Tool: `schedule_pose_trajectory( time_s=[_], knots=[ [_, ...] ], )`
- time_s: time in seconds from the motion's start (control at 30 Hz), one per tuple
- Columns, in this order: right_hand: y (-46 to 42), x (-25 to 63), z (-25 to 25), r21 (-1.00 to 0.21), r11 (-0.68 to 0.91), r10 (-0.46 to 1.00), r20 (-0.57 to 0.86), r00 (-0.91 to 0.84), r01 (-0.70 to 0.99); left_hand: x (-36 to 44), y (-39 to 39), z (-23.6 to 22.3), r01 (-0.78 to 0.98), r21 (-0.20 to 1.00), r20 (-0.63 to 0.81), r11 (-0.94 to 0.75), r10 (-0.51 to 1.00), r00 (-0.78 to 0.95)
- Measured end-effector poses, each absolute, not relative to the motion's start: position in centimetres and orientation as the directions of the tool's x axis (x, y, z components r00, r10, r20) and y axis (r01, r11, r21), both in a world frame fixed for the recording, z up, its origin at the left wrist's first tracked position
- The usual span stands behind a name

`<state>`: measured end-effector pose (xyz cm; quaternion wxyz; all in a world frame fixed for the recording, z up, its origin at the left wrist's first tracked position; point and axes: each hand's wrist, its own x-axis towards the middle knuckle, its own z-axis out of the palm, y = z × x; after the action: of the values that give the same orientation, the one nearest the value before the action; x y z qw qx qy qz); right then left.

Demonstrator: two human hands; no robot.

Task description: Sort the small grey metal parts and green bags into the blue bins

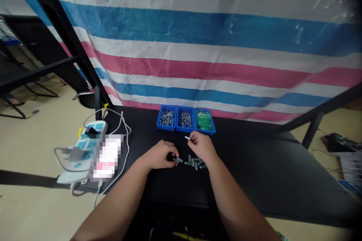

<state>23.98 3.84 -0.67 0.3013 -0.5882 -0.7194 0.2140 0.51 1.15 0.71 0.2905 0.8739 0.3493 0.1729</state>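
Note:
My right hand (201,145) pinches a small silver metal cylinder (187,138) between thumb and fingertips, just above the table and in front of the bins. To its left, my left hand (161,155) is curled with thumb and fingers closed on a small metal cylinder (175,160); another cylinder (180,160) lies against the fingertips. Between and below the hands is a loose group of several grey metal cylinders (193,161) on the black table. Beyond the hands stand three blue bins in a row: one with metal cylinders (167,118), one with smaller shiny metal parts (185,119), one with green pieces (204,120).
At the table's left lie a white power strip (97,126) with plugs, a phone-like device with a blurred screen (107,158), and loose white cables (128,147). A striped plastic sheet (198,71) hangs behind the table (271,165). Black frame posts (70,41) flank it.

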Motion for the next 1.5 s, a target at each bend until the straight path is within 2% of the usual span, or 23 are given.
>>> schedule_pose_trajectory(
  time_s=[0.1, 0.2, 0.3, 0.47, 0.6, 0.67, 0.77, 0.87, 0.97, 1.1, 1.2, 1.3, 1.4, 1.5],
  knots=[
    [3.9, 23.0, -1.1, -0.859, 0.259, 0.960, 0.177, -0.218, 0.442, 0.2, 1.3, 0.3, 0.479, 0.656, 0.155, -0.583, 0.726, 0.670],
    [4.0, 22.1, -1.6, -0.958, 0.195, 0.952, 0.132, -0.276, 0.212, 0.1, 1.5, -0.3, 0.459, 0.670, 0.203, -0.584, 0.738, 0.643],
    [4.1, 21.8, -1.8, -0.981, 0.156, 0.948, 0.115, -0.298, 0.116, 0.2, 1.7, -0.8, 0.479, 0.664, 0.212, -0.574, 0.759, 0.615],
    [4.5, 21.3, -1.6, -0.982, 0.058, 0.951, -0.001, -0.309, 0.181, 0.3, 1.7, -0.7, 0.471, 0.687, 0.206, -0.553, 0.770, 0.604],
    [4.9, 19.9, -0.8, -0.993, 0.038, 0.979, 0.059, -0.195, -0.110, 0.2, 1.6, 0.0, 0.441, 0.746, 0.180, -0.499, 0.789, 0.587],
    [5.0, 19.4, -0.4, -0.980, 0.047, 0.979, 0.083, -0.185, -0.194, 0.1, 1.6, 0.2, 0.420, 0.779, 0.182, -0.466, 0.809, 0.559],
    [4.8, 19.7, -0.2, -0.993, 0.059, 0.965, 0.082, -0.248, -0.099, 0.2, 1.7, -0.1, 0.354, 0.840, 0.210, -0.412, 0.847, 0.488],
    [4.4, 21.1, -0.3, -0.980, 0.164, 0.958, 0.130, -0.256, 0.115, 0.3, 2.0, -0.8, 0.275, 0.915, 0.177, -0.295, 0.906, 0.384],
    [4.2, 22.9, 0.1, -0.895, 0.281, 0.955, 0.227, -0.190, 0.347, 0.2, 2.5, -1.7, 0.178, 0.971, 0.107, -0.158, 0.957, 0.269],
    [4.7, 24.6, 0.7, -0.825, 0.280, 0.957, 0.279, -0.079, 0.490, 0.2, 3.6, -2.1, -0.062, 0.997, 0.044, -0.040, 0.997, 0.063],
    [4.9, 25.0, 0.7, -0.796, 0.238, 0.963, 0.267, -0.030, 0.557, 0.3, 4.4, -1.6, -0.299, 0.952, 0.047, -0.064, 0.997, -0.064],
    [4.7, 25.0, 0.5, -0.760, 0.233, 0.963, 0.268, -0.033, 0.607, 0.5, 4.8, -1.2, -0.440, 0.890, 0.096, -0.119, 0.993, -0.074],
    [4.9, 24.7, 1.1, -0.677, 0.270, 0.939, 0.343, -0.030, 0.685, 0.4, 4.8, -1.3, -0.466, 0.876, 0.103, -0.126, 0.992, -0.074],
    [6.6, 24.1, 2.8, -0.530, 0.307, 0.906, 0.418, -0.070, 0.790, -0.1, 4.5, -1.6, -0.424, 0.900, 0.075, -0.103, 0.994, -0.082]
  ],
)
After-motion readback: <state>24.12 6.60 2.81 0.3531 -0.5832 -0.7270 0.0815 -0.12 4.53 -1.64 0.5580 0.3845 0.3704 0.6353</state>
